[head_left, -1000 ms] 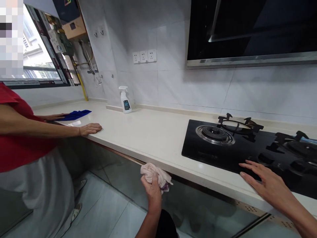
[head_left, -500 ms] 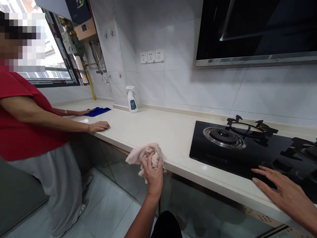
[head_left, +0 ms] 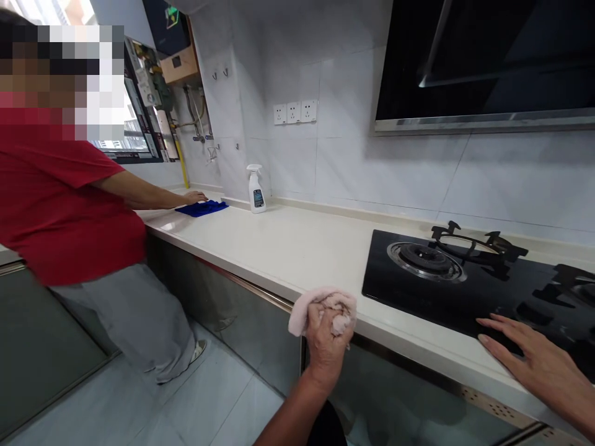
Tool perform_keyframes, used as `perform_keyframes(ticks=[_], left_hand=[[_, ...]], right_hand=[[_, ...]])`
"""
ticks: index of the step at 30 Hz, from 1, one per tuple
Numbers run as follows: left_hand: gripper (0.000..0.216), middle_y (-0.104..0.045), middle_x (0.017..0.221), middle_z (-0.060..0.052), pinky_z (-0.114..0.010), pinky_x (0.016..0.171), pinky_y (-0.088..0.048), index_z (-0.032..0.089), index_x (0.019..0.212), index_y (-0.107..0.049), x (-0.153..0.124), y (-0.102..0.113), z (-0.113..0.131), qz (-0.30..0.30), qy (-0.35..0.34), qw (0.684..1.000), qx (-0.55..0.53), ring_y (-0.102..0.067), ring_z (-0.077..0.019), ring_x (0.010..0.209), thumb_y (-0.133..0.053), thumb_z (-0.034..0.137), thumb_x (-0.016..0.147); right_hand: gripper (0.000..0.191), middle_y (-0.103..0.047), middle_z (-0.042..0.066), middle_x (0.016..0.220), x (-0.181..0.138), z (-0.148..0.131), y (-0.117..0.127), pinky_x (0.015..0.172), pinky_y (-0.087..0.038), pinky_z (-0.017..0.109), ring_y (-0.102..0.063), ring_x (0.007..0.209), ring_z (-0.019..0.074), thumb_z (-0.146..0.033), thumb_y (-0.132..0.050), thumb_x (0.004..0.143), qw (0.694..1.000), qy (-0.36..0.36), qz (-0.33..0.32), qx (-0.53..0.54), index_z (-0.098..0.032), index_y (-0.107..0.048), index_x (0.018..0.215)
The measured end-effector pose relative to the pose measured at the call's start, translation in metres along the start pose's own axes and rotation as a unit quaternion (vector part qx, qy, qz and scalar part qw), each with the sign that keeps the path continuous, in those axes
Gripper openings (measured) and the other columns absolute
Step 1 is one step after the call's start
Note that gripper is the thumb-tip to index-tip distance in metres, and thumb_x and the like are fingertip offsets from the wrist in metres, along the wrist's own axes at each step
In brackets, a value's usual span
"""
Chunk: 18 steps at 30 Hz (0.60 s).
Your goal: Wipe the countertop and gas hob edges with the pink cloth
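Observation:
My left hand (head_left: pixel 326 339) is closed around a crumpled pale pink cloth (head_left: pixel 307 308), held at the front edge of the white countertop (head_left: pixel 288 248). Part of the cloth bulges out between and above the fingers. To the right, my right hand (head_left: pixel 534 353) lies with its fingers stretched out over the front edge of the black gas hob (head_left: pixel 418 303). It holds nothing. On the hob, the left burner (head_left: pixel 425 259) is bare, and a black pan support (head_left: pixel 478 246) sits behind it.
A person in a red top (head_left: pixel 83 204) leans over the counter at the left, one hand at a blue cloth (head_left: pixel 202 208). By the wall stands a white spray bottle (head_left: pixel 257 192). Above the hob hangs a black range hood (head_left: pixel 488 68). Wall sockets (head_left: pixel 295 112) are behind the counter.
My left hand has moved right along the counter edge with the pink cloth. My right hand stays on the hob. The person in red has leaned farther over the counter, toward the blue cloth.

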State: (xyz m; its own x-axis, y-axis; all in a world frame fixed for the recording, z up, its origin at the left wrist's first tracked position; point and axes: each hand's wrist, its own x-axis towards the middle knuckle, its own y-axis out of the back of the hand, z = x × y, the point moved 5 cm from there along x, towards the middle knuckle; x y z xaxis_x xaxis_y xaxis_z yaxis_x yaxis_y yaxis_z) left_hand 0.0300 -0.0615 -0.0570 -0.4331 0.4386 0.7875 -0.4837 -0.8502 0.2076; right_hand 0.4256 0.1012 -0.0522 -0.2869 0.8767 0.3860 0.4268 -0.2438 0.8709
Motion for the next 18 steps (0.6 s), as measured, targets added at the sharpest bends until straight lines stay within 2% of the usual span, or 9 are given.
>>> perform_keyframes(ticks=[5,10,15,18], left_hand=[[0.019,-0.049,0.102,-0.005,-0.04,0.095,-0.054,0.022,0.093,-0.069,0.035,0.033,-0.055,0.097,0.075,0.992,0.025,-0.061,-0.0221,0.1,-0.066,0.041,0.088],[0.027,-0.046,0.109,-0.006,-0.046,0.108,-0.046,0.022,0.097,-0.067,0.055,0.054,-0.095,0.138,0.124,0.983,0.019,-0.055,-0.0261,0.117,-0.067,0.046,0.084],[0.038,-0.043,0.118,-0.008,-0.045,0.118,-0.035,0.021,0.102,-0.06,0.065,0.078,-0.136,0.228,0.24,0.943,0.035,-0.046,-0.0294,0.131,-0.069,0.049,0.079],[0.041,-0.041,0.127,-0.01,-0.043,0.12,-0.03,0.02,0.109,-0.057,0.07,0.085,-0.15,0.235,0.287,0.928,0.031,-0.04,-0.0298,0.137,-0.065,0.05,0.082]], right_hand=[[0.069,-0.061,0.006,0.138,0.0,-0.004,0.001,0.11,-0.042,0.054,-0.053,0.132,0.0329,-0.078,-0.041,0.083,1.0,0.018,0.023,0.007,-0.031,-0.071,0.122],[0.07,-0.063,0.008,0.136,0.0,-0.01,0.002,0.11,-0.043,0.054,-0.054,0.131,0.0347,-0.078,-0.04,0.083,0.999,0.027,0.032,0.007,-0.028,-0.073,0.119],[0.06,-0.058,0.008,0.143,-0.003,-0.011,-0.001,0.112,-0.041,0.054,-0.048,0.137,0.0325,-0.069,-0.04,0.092,0.999,0.032,0.024,-0.009,-0.03,-0.069,0.127],[0.059,-0.058,0.008,0.142,-0.004,-0.01,-0.003,0.112,-0.04,0.054,-0.048,0.137,0.0334,-0.069,-0.04,0.092,0.999,0.03,0.029,-0.008,-0.03,-0.069,0.127]])
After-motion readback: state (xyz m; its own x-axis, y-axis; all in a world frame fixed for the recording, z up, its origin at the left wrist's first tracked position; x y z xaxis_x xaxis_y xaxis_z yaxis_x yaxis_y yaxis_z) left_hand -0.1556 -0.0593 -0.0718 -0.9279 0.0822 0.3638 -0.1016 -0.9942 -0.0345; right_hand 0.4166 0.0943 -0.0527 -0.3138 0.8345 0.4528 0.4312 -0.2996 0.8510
